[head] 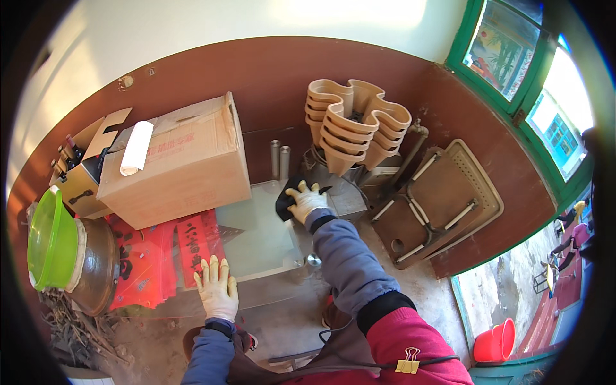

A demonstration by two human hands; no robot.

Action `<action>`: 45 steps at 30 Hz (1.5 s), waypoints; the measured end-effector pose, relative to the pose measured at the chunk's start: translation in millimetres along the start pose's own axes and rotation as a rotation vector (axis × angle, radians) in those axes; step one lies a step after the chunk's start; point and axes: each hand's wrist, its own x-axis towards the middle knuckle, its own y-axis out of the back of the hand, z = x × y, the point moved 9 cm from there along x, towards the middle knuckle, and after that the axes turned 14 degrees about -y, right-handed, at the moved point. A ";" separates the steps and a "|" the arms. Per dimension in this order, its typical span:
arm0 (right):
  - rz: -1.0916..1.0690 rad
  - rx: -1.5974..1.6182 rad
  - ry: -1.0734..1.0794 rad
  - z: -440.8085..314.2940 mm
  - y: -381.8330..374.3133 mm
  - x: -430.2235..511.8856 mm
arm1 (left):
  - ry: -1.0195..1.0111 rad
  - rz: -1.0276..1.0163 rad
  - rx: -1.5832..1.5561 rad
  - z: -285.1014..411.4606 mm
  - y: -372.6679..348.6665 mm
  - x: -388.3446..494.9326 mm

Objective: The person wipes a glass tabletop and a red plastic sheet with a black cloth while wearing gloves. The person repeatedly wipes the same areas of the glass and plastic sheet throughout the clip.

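My right hand (308,201), in a pale yellow glove, presses down on a bunched black cloth (285,199) at the right end of a low glass-topped table (260,226). My left hand (216,288), gloved the same way, rests with fingers spread at the table's front edge, beside red paper banners (195,248) with black characters. Nothing is in it. A large cardboard box (183,183) stands at the back left, and a white roll (137,148) lies on it. Two metal posts (280,159) rise behind the glass.
Stacked tan plastic planters (358,125) stand at the back, beside a pipe (414,149). A folded brown table (418,207) leans on the right wall. Left are a green basin (53,240) on a brown jar (98,267) and a box of bottles (82,185). A red bucket (494,340) sits lower right.
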 end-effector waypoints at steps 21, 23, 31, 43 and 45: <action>-0.192 -0.178 0.098 108.3 -24.9 -124.5 | -0.016 0.017 0.060 -2.3 -6.1 -1.5; -0.197 -0.163 0.085 108.2 -22.6 -126.6 | -0.017 0.014 0.053 -2.0 -5.1 -1.6; -0.130 -0.202 0.039 68.0 -3.7 -38.2 | -0.004 -0.011 0.036 0.9 -1.2 1.1; -0.193 -0.174 -0.074 54.5 -7.4 60.1 | -0.016 -0.016 0.031 1.5 1.4 0.2; -0.193 -0.187 -0.063 59.8 -10.8 48.6 | -0.011 -0.018 0.036 0.4 0.2 0.3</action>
